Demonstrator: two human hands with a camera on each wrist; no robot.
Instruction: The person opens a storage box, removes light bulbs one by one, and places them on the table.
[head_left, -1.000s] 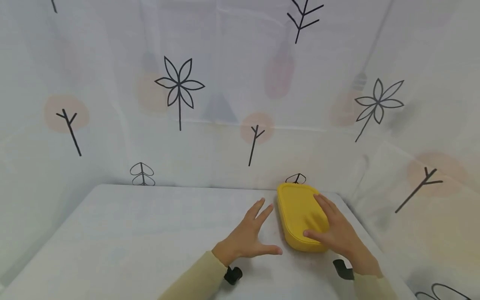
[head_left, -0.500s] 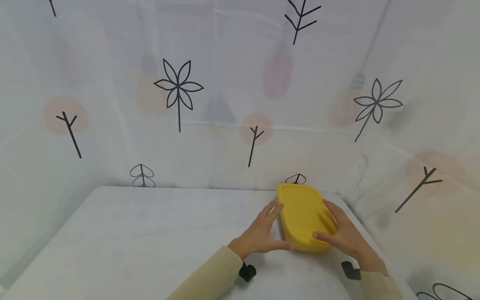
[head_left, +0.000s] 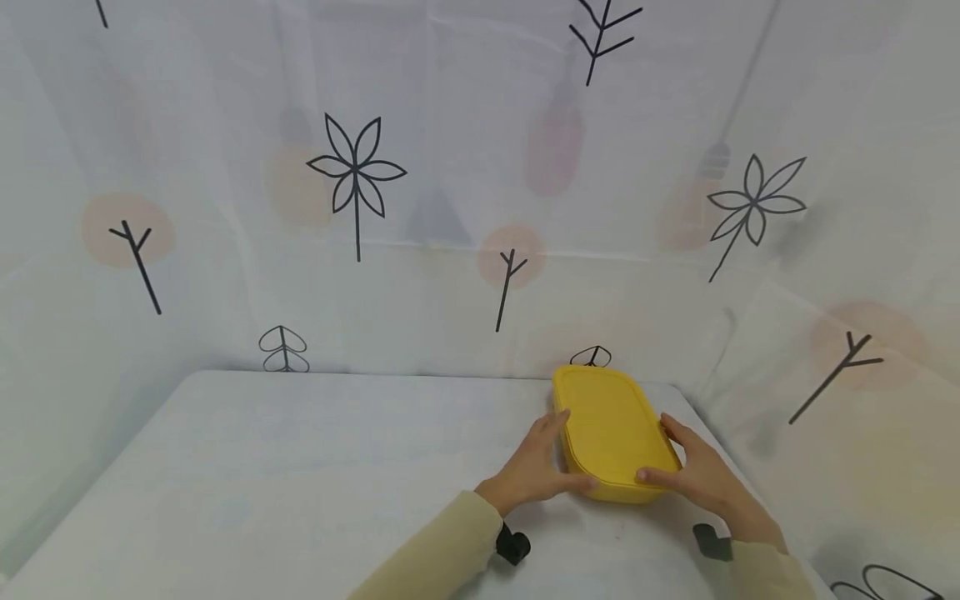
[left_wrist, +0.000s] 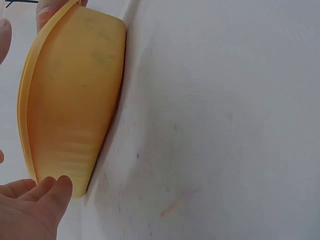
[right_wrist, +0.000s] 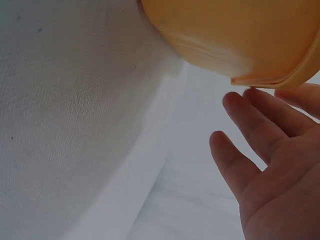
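Observation:
A yellow lidded box (head_left: 611, 425) with rounded corners lies flat on the white table, near its far right. My left hand (head_left: 534, 467) is at the box's left side, fingers extended, thumb by the near end. In the left wrist view, the fingertips of that hand (left_wrist: 35, 207) meet or nearly meet the box wall (left_wrist: 75, 100). My right hand (head_left: 701, 471) is on the opposite side, its thumb at the lid's near right edge. From the right wrist, that hand's fingers (right_wrist: 255, 125) look nearly straight, close under the lid rim (right_wrist: 280, 82); contact there is unclear.
The white table (head_left: 300, 467) stretches away to the left of the box. Behind it hangs a pale cloth (head_left: 435, 292) with printed plants, which also runs along the right side. A black device (head_left: 513, 546) is at my left wrist, another black piece (head_left: 711, 542) at the right.
My left hand has moved right to the box's side. My right hand has shifted from over the lid to its right edge. The box's near end has swung slightly right.

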